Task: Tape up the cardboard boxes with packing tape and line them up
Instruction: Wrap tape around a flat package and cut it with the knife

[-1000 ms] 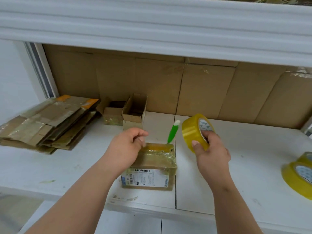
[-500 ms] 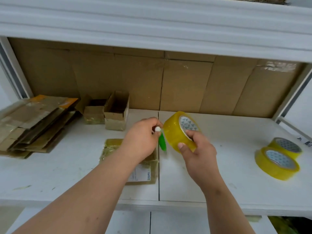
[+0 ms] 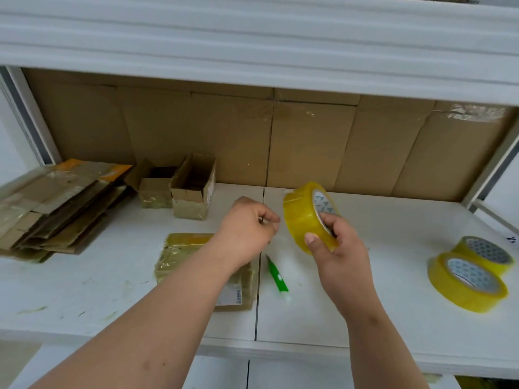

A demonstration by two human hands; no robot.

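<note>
A small cardboard box [image 3: 179, 254] wrapped in shiny tape lies on the white shelf [image 3: 365, 310], partly hidden under my left forearm. My right hand [image 3: 339, 248] grips a yellow roll of packing tape [image 3: 300, 220] and holds it up on edge above the shelf. My left hand [image 3: 244, 231] is just left of the roll, its thumb and fingers pinched together at the roll's loose tape end; the clear strip is faint. A green cutter [image 3: 276, 276] lies on the shelf between the box and my right wrist.
Two open small boxes [image 3: 193, 189] [image 3: 154, 189] stand at the back left, beside a stack of flattened cardboard [image 3: 56, 209]. Two spare tape rolls [image 3: 466, 282] [image 3: 486, 252] lie at the right. An upper shelf [image 3: 252, 37] hangs low overhead.
The green cutter, held in my left hand half a second ago, now lies on the shelf. My left hand has moved to the roll's edge. The view has shifted right.
</note>
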